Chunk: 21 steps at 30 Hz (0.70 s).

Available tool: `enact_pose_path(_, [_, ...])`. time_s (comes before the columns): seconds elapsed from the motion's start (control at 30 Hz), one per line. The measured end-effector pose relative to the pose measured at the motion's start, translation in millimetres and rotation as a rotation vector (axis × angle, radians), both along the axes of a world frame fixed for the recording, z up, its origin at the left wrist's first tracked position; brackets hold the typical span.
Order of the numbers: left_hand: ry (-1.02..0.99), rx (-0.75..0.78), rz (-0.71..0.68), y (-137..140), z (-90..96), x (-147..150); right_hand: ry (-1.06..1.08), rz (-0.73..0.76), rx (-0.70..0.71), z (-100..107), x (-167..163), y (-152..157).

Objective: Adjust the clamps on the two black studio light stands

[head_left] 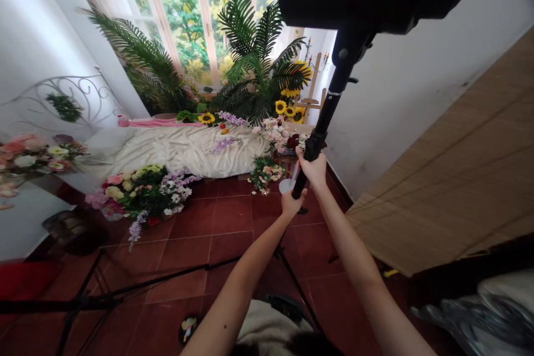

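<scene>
A black light stand (327, 111) rises at a slant in front of me. At its top sits a black studio light (359, 5) with a red label reading ZHEYU. My left hand (293, 202) is wrapped round the lower part of the pole. Higher up, my right hand (315, 168) grips the pole just below its black locking collar (315, 146). The fingers of both hands are partly hidden behind the pole. Thin black stand legs (294, 278) spread over the floor below my hands.
A bed with a cream cover (187, 150) stands under the window, with palm leaves (250, 61) behind. Flower bunches (146, 192) are at its front. Another black stand (83, 303) reaches in from the left. A woven blind (438, 178) hangs at right above red floor tiles (229, 217).
</scene>
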<state>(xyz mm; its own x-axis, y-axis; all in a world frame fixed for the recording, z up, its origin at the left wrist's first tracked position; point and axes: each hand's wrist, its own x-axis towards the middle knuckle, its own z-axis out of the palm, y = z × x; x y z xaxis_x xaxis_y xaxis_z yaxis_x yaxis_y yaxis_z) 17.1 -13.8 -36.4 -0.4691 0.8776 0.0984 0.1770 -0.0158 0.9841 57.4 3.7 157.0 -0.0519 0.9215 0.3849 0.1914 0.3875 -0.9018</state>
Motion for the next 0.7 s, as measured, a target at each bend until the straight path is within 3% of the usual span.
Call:
enact_pose_path(0.3, [0.128,0.057,0.004,6.5,-8.2,-0.6,-0.122,0.062,0.064,-6.3,12.4,4.9])
enact_pose_path(0.4, [0.148,0.080,0.003,7.5,-9.0,-0.3,-0.148,0.148,0.125,-20.5,32.1,3.5])
enact_pose_path(0.53, [0.151,0.108,-0.014,8.9,-9.7,-0.9,-0.119,0.255,0.021,-76.1,67.6,-2.0])
enact_pose_path(0.7, [0.172,0.118,-0.005,8.0,-7.0,0.3,-0.121,0.141,-0.227,-164.4,92.1,-17.4])
